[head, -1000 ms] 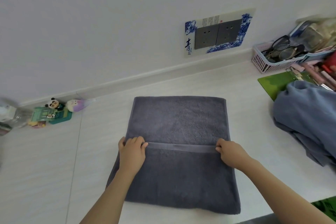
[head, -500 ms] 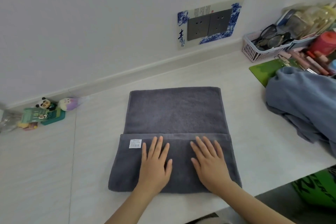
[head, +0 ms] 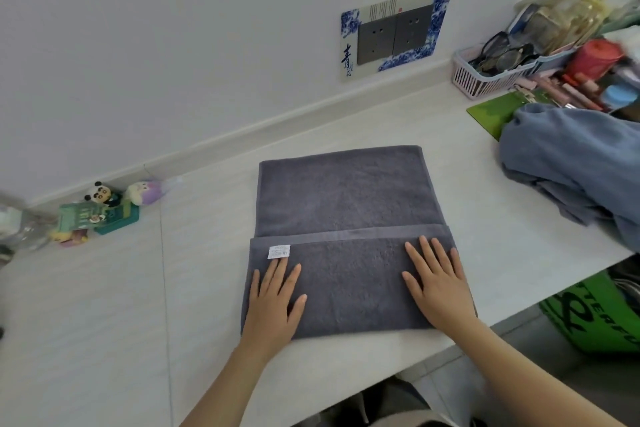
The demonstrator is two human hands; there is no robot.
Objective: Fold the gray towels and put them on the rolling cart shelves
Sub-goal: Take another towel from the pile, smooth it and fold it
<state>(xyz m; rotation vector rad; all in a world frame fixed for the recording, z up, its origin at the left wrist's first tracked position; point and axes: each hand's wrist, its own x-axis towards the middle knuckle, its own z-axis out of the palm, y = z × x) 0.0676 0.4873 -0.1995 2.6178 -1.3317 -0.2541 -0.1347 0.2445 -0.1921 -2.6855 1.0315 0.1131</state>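
Gray towel [head: 346, 204]: lies flat on the white desk [head: 104, 305], centre of view, its far edge toward the wall. The near part is folded up over the rest, giving a doubled near band with a hemmed edge running across the towel. A small white label [head: 279, 251] sits on the folded band near its left end.

Left hand [head: 273, 302]: flat on the left part of the folded band, palm down, fingers straight and slightly spread, pressing the cloth; fingertips just below the label. Nothing is gripped.

Right hand [head: 438, 284]: flat on the right part of the folded band, palm down, fingers straight and spread, fingertips close to the hemmed edge. Nothing is gripped. The two hands are well apart, with bare towel between them.

Blue cloth heap [head: 571, 163]: crumpled on the desk to the right of the towel, apart from it.

Pink basket [head: 485, 76]: at the wall, far right, holding dark spectacles; blurred clutter beside it.

Green board [head: 491, 114]: partly under the blue cloth heap.

Socket plate [head: 394, 33]: on the wall, with a blue-and-white patterned surround.

Small toy figures [head: 104, 208]: at the wall, far left, beside a green card.

Green bag [head: 595, 315]: below the desk edge, lower right.
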